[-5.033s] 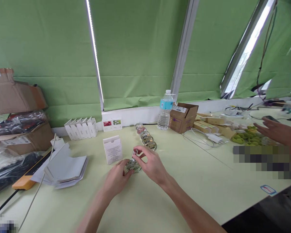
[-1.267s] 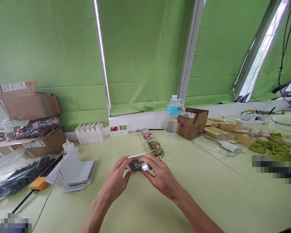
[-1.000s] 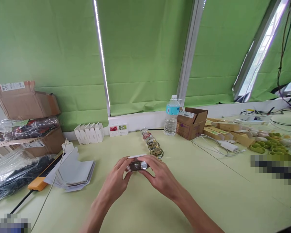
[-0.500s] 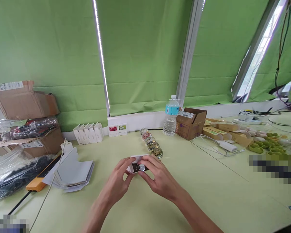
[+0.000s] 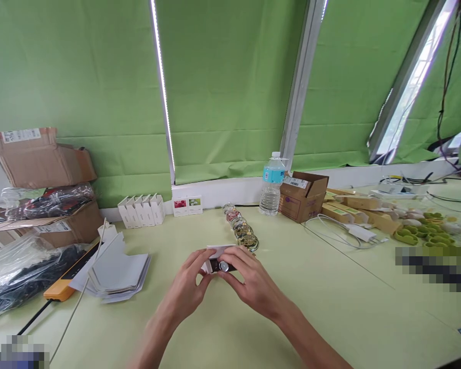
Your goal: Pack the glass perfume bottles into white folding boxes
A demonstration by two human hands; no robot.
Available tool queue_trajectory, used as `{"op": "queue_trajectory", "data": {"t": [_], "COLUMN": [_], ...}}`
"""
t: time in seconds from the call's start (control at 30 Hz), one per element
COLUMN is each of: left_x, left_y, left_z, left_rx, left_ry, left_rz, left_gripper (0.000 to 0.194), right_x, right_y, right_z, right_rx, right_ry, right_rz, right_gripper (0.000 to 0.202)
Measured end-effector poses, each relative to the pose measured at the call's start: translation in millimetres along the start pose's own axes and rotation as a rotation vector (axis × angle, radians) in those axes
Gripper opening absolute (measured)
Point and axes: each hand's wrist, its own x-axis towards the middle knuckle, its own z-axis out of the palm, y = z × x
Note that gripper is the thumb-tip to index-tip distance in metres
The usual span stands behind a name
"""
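Both hands meet over the table in front of me, around a small open white box (image 5: 207, 266). My left hand (image 5: 186, 284) is closed, fingers and thumb gripping the box at its left end. In the box's opening shows a black piece with a round silver face, which looks like a watch (image 5: 224, 266). My right hand (image 5: 249, 279) is closed too, its thumb and fingers pinching the watch's right side; its fingers hide part of the box. Just beyond the hands, a row of round metallic bangles or watches (image 5: 247, 241) runs toward the wall.
Several white boxes (image 5: 141, 211) and two picture cards (image 5: 187, 205) stand along the wall. Flat white card sheets (image 5: 119, 277) lie at left, near an orange-ended power strip (image 5: 59, 290). A water bottle (image 5: 271, 189) and an open carton (image 5: 303, 197) stand behind at right.
The hands, box and watch keep nearly the same pose. The whole view has shifted slightly, with the surroundings sitting a little farther right.
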Motion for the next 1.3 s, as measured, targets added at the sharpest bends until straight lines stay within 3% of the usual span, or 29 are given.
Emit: {"op": "queue_trajectory", "data": {"t": [0.57,0.93,1.3], "left_x": [-2.6,-1.5,-1.4], "left_y": [-1.5,2.5,1.7], "left_z": [-0.7,-0.3,-2.8], "left_rx": [0.029,0.097,0.156], "left_ry": [-0.027,-0.019,-0.01], "left_rz": [0.007,0.042,0.041], "left_gripper": [0.055,0.049,0.046], "right_x": [-2.5,-2.4,-4.9], "right_y": [3.7,2.0,4.8], "right_z": [6.5,8.6,11.9], "right_rx": [-0.147,-0.245,-0.316], "right_ry": [-0.034,-0.073,-0.013], "right_rz": [-0.037,-0.006,-0.075], "right_gripper": [0.026,0.025,0.024]}}
